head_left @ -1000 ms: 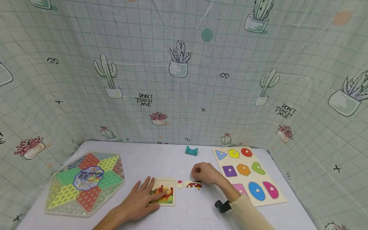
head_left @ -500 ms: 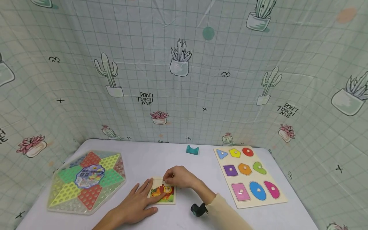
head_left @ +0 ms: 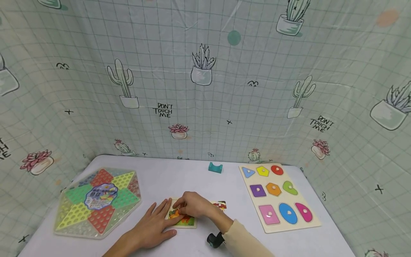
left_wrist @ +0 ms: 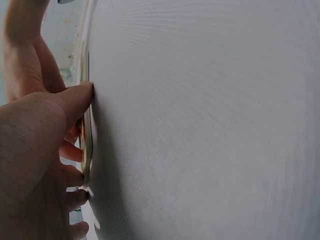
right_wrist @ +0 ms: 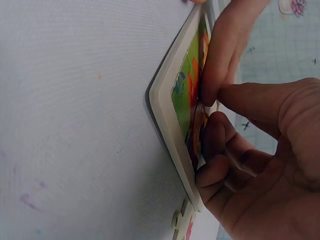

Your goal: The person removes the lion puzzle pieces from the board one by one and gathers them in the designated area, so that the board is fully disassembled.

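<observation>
Since the left hand lies fingers spread across the framed puzzle, likely bracing it on the worktop, the right hand works above. Right grip narrow; can't tell what's pinched. Loose piece sits near, probably for reach.

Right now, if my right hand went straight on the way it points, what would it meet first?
Probably your left hand, which lies just ahead, partly over the puzzle board. In the right wrist view the hands look very close, but I can't tell whether they touch.
</observation>
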A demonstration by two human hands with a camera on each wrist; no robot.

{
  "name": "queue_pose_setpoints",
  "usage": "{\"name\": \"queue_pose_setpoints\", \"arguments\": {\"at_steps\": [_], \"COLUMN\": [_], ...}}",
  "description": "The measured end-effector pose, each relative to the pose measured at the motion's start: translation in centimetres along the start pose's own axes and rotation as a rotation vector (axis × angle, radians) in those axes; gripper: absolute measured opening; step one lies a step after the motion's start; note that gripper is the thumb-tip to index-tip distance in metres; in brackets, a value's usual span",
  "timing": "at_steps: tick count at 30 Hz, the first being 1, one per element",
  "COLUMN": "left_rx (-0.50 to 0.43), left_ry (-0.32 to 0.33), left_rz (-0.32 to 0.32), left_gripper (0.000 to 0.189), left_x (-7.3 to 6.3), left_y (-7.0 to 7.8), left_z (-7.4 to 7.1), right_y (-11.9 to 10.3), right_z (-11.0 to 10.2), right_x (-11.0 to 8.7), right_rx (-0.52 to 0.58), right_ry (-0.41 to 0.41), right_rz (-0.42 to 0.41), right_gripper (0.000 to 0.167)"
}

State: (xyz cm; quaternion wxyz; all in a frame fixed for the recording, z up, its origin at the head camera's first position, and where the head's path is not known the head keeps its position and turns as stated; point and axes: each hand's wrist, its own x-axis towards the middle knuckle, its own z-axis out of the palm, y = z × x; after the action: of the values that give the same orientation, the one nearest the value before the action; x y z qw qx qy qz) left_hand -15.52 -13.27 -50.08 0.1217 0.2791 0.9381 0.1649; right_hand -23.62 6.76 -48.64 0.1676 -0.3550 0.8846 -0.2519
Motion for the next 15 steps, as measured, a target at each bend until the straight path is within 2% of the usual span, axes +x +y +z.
{"name": "queue_pose_setpoints", "arguments": {"at_steps": [7,15], "left_rx": [0.01,0.025], "left_ry": [0.009,0.032], "left_rz": [-0.003,0.004], "left_gripper": [0.053,0.05], "left_x": [0.16,0.35], "left_y": [-0.04,-0.19], "left_z": [0.13,0.14], "right_y": [0.01,-0.31], "right_z": [0.15,0.29], "right_x": [0.01,0.15], "right_rx": [-0.004,-0.016], "right_ry": [-0.007,0.0], "right_rz": [0.005,0.011], "right_gripper": [0.022,0.031]}}
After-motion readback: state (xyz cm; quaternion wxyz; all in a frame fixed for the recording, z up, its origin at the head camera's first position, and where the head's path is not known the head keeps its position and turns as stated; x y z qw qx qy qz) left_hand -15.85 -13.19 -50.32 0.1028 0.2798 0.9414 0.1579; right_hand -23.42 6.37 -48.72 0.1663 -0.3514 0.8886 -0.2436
